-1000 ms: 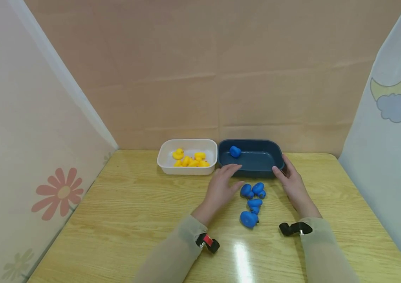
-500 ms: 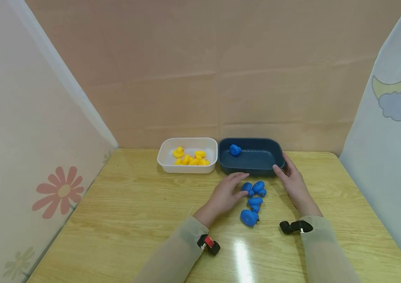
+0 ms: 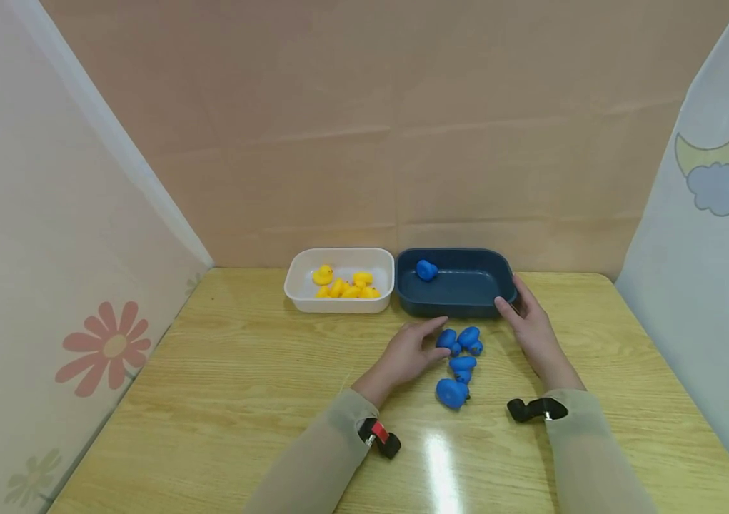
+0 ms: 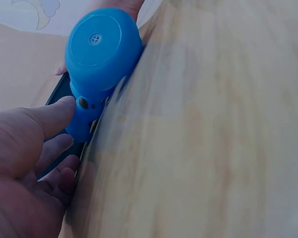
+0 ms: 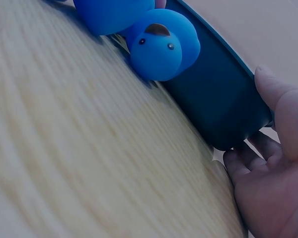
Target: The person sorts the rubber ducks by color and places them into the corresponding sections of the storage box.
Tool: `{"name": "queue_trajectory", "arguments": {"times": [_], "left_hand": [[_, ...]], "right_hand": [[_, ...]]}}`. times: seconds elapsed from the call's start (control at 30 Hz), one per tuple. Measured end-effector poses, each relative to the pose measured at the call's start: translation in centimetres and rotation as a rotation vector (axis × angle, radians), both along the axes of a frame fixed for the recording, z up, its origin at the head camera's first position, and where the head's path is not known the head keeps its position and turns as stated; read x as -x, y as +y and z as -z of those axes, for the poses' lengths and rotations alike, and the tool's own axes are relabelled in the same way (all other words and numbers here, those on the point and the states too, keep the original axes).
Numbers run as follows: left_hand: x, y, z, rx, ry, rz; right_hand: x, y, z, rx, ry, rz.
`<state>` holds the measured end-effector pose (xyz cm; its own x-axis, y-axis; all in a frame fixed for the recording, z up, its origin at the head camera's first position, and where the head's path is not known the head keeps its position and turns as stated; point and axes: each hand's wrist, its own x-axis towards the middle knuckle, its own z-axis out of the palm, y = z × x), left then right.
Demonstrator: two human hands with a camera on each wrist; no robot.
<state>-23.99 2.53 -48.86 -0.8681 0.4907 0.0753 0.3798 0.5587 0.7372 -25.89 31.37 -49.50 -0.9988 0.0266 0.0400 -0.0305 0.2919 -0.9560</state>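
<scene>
A wood-grained worktop (image 3: 242, 371) before a brown backdrop (image 3: 338, 178), with the dark blue tray (image 3: 450, 311) as reference: just left of it, the white tray (image 3: 338, 306) holds every yellow duck (image 3: 323, 275) in view, so that portion appears complete. In front of the dark blue tray's left half, the left hand's (image 3: 405, 353) grip stands apart about one of the four blue ducks (image 3: 451, 392) in front of it, judged the portion left (contact cannot be told); one blue duck (image 3: 426, 270) lies inside, toward its left end. At its right end, the right hand's (image 3: 534, 330) grip is clamped on its rim.
</scene>
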Motion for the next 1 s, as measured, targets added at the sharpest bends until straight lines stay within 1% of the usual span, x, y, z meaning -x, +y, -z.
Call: {"name": "queue_trajectory", "arguments": {"times": [0.1, 0.27, 0.47, 0.6, 0.87, 1.0], "left_hand": [[0.05, 0.03, 0.08, 0.005, 0.001, -0.008], [0.06, 0.05, 0.15, 0.014, 0.028, -0.005], [0.24, 0.10, 0.26, 0.010, 0.069, 0.015], [0.26, 0.15, 0.14, 0.008, 0.092, 0.032], [0.24, 0.22, 0.20, 0.031, 0.102, 0.025], [0.19, 0.18, 0.30, 0.023, 0.092, 0.014]], "right_hand": [[-0.04, -0.04, -0.05, 0.013, -0.006, -0.003], [0.05, -0.05, 0.05, 0.043, -0.005, -0.011], [0.22, 0.01, 0.16, 0.044, -0.005, -0.011], [0.24, 0.02, 0.21, 0.047, -0.011, -0.008], [0.30, 0.01, 0.31, 0.049, -0.017, -0.003], [0.35, 0.06, 0.33, 0.044, -0.021, -0.005]]}}
